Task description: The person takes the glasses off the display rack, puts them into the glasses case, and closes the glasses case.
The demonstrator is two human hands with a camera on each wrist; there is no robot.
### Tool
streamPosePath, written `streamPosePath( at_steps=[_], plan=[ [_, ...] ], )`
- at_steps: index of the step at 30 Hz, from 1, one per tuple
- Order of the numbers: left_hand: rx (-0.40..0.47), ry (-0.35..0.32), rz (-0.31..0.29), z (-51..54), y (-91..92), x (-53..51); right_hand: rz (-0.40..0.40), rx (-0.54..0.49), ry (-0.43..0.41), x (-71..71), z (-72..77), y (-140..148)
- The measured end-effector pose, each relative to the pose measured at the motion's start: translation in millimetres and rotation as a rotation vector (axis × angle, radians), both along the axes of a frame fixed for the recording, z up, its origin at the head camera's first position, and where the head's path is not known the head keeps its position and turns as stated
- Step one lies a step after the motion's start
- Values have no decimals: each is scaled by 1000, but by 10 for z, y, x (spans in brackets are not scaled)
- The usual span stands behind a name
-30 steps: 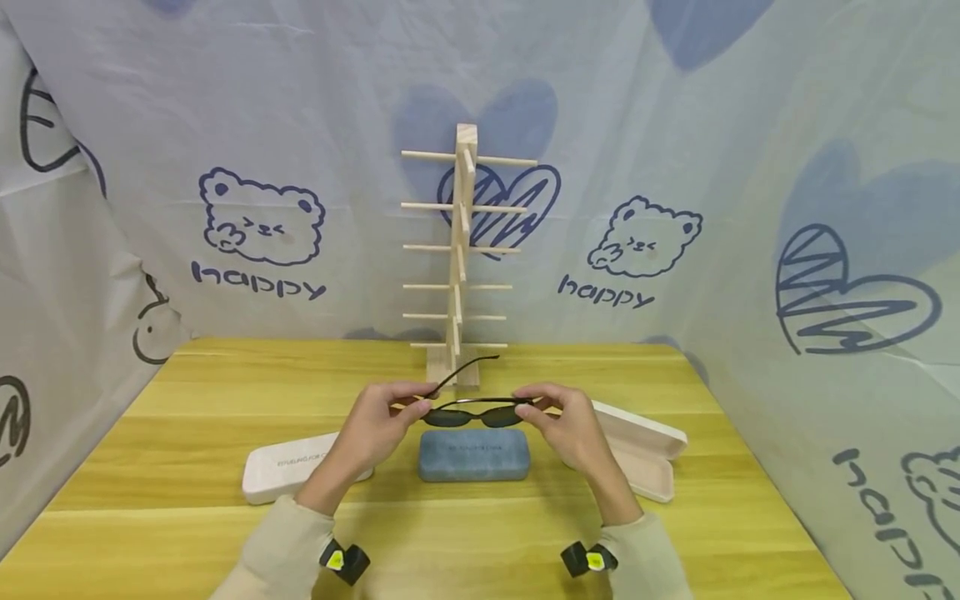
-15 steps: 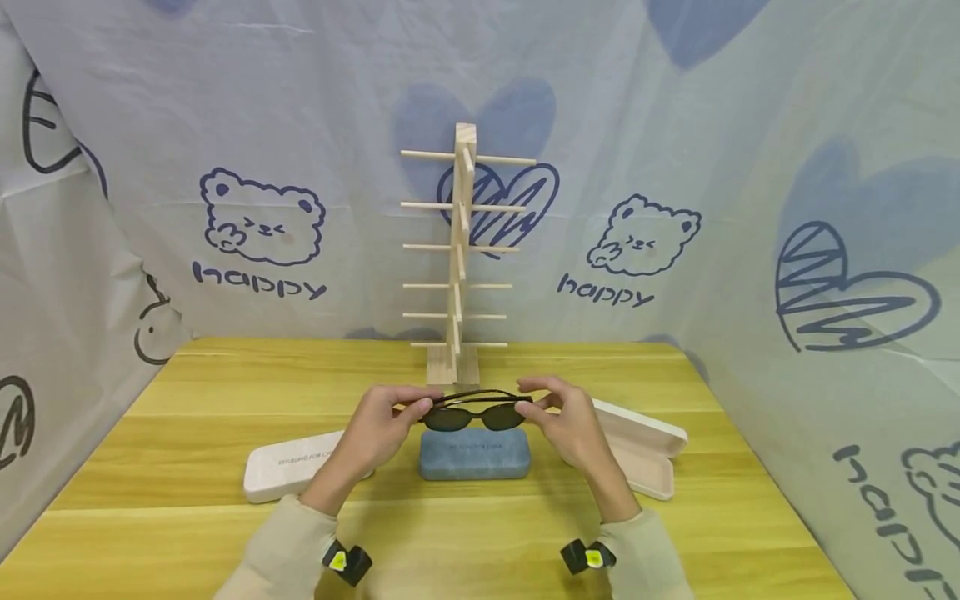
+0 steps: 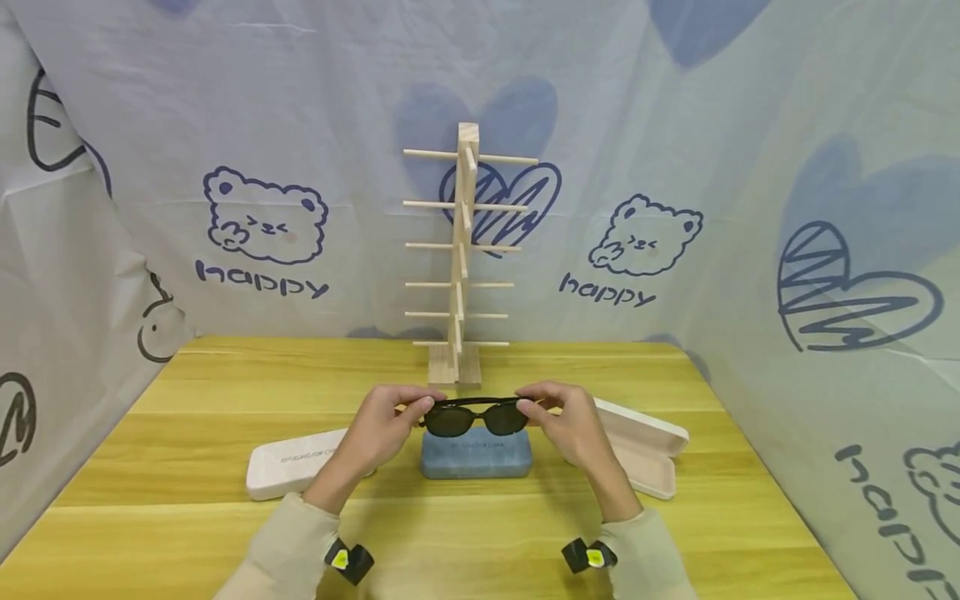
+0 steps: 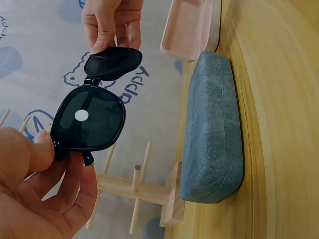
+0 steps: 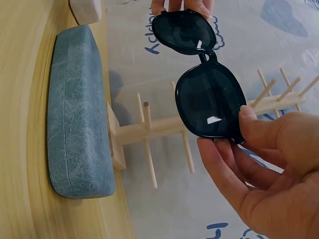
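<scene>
A pair of black sunglasses [image 3: 480,418] with dark lenses is held level above the table, its temples folded behind the lenses. My left hand [image 3: 387,423] pinches the left end of the frame between thumb and fingers. At the right end, my right hand [image 3: 566,419] grips the frame the same way. Both wrist views show thumbs on the front and fingers behind. Just below the sunglasses lies a closed blue glasses case [image 3: 476,457], partly covered by them in the head view.
A wooden rack [image 3: 460,275] with several pegs per side stands at the back. Left lies a closed white glasses case [image 3: 292,461], partly behind the left forearm. An opened white case with a pinkish inside [image 3: 652,467] lies at right. Printed cloth [image 3: 360,125] hangs behind the table.
The left temple, which stuck out toward the rack, has folded in behind the lenses. The sunglasses have tilted so the lenses face me more. Both hands stay nearly in place.
</scene>
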State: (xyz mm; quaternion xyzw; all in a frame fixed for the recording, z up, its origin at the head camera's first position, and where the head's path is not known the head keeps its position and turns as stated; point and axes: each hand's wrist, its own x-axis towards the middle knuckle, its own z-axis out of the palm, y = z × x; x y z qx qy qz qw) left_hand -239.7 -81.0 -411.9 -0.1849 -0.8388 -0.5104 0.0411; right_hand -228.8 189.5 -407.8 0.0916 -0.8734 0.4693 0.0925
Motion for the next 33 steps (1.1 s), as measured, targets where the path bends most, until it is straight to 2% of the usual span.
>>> streamPosePath(
  at_steps=[9,18,25,33],
  plan=[
    [-22,-8,0,21,-2,-5,6,71,63,1,-14,22],
    [32,-29,-49,-12,14,-15,19,-16,-5,43,20,70],
    [41,-63,-40,-4,46,-13,-4,-32,-8,62,42,159],
    [83,-86,-124,-37,147,-32,-21,-18,-35,110,30,315]
  ],
)
